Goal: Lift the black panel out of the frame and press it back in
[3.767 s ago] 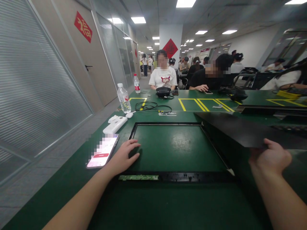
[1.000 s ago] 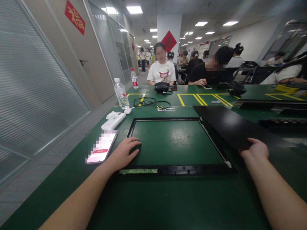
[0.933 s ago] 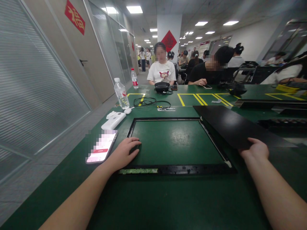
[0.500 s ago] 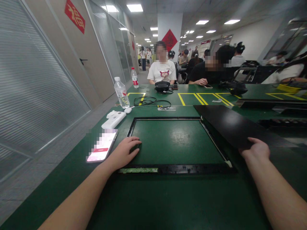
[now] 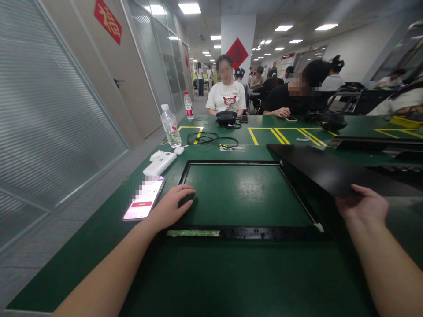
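All around, an office room [image 5: 343, 57] with lit ceiling lights [image 5: 189, 9], a brown door [image 5: 132, 92] at left and, beyond the worktop [image 5: 214, 277], a seated person [image 5: 228, 97] in white shirt. Green worktop, with yellow lines [image 5: 277, 136] on the far part. At the right, a black sheet [image 5: 317, 169], tilted, with its near side raised. Beside it, lying flat, a black rectangular frame [image 5: 264, 233]. At the near edge of the sheet, the right hand [image 5: 365, 209], curled almost closed and holding this edge. Over the left side of the frame, the left hand [image 5: 172, 207], palm down, fingers loosely apart and a little bent; not possible to tell if pressing or only resting. Beyond this hand, a clear bottle [image 5: 171, 126]; just beside its wrist, a lit phone [image 5: 145, 200]. On the near bar of the frame, a thin green circuit strip [image 5: 193, 233]
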A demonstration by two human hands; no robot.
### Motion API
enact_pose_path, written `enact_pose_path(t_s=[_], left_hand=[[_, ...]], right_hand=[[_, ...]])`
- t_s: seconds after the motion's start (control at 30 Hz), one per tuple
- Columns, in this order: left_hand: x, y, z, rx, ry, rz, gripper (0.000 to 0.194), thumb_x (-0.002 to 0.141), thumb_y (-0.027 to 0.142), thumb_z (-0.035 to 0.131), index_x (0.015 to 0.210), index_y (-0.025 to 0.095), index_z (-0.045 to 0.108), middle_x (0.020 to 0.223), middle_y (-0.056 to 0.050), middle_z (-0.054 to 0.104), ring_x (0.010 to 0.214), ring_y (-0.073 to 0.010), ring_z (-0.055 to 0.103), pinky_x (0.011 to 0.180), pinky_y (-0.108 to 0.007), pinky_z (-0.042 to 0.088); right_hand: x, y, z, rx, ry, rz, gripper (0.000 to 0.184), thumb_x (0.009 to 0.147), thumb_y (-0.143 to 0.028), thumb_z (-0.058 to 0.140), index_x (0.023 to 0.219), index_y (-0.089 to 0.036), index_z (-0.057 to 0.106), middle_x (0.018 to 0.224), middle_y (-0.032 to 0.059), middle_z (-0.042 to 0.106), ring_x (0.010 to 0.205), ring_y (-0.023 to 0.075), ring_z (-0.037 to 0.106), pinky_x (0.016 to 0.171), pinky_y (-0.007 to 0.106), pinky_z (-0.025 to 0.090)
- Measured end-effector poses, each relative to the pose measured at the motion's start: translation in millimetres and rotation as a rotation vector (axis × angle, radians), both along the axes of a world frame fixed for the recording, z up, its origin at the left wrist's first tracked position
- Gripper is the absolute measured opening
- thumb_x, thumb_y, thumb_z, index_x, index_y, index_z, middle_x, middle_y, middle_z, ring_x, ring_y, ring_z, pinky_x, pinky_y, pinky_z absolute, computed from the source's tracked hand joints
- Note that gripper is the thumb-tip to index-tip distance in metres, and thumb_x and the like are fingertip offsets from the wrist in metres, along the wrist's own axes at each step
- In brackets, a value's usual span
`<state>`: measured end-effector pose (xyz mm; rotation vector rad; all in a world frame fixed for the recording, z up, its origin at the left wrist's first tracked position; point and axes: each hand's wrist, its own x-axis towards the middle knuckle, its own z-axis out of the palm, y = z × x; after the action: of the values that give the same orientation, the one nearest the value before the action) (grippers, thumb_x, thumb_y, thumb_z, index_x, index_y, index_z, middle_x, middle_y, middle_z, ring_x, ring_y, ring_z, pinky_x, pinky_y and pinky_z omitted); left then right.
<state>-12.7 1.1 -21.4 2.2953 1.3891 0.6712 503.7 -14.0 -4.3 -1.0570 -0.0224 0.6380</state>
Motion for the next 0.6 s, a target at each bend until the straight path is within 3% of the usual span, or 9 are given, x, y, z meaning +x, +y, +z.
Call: enact_pose_path(t_s=[0.17, 0.3, 0.43, 0.6], left_hand=[[-2.9, 2.3, 5.1, -0.034, -0.217, 0.169, 0.043, 0.089, 0.051, 0.064, 0.119, 0.023, 0.076, 0.131, -0.015, 0.073, 0.122, -0.0377, 0.066, 0.11, -0.056, 0.048], [-1.1, 1.9, 7.7, -0.238, -0.577, 0.321, 0.048, 0.084, 0.057, 0.073, 0.117, 0.023, 0.077, 0.129, -0.013, 0.075, 0.122, -0.0371, 0.067, 0.111, -0.053, 0.047], [3.5, -2.4, 17.0, -0.518, -1.013, 0.256, 0.057, 0.084, 0.064, 0.069, 0.118, 0.018, 0.076, 0.133, -0.017, 0.074, 0.122, -0.0352, 0.068, 0.111, -0.049, 0.048], [4.9, -6.9, 30.8, -0.717, -1.293, 0.167, 0.069, 0.093, 0.064, 0.053, 0.133, 0.009, 0.066, 0.133, -0.023, 0.072, 0.119, -0.0341, 0.07, 0.108, -0.047, 0.05]], right_hand=[[-32.5, -8.4, 19.4, 0.083, 0.028, 0.039, 0.022, 0.065, 0.001, 0.052, 0.064, -0.02, 0.049, 0.074, 0.0005, 0.057, 0.064, 0.0101, 0.061, 0.061, 0.021, 0.058], [-41.9, -14.8, 25.0, 0.156, -0.022, 0.143, 0.019, 0.064, -0.002, 0.054, 0.069, -0.021, 0.054, 0.08, 0.0029, 0.066, 0.07, 0.0131, 0.065, 0.064, 0.025, 0.059], [-47.7, -20.0, 31.2, 0.131, -0.011, 0.192, 0.017, 0.062, -0.007, 0.056, 0.07, -0.021, 0.059, 0.085, 0.0049, 0.072, 0.074, 0.016, 0.069, 0.064, 0.029, 0.059], [-49.8, -27.8, 30.9, 0.015, -0.087, 0.217, 0.012, 0.063, -0.016, 0.061, 0.068, -0.026, 0.063, 0.082, 0.0028, 0.075, 0.083, 0.0246, 0.073, 0.08, 0.047, 0.064]])
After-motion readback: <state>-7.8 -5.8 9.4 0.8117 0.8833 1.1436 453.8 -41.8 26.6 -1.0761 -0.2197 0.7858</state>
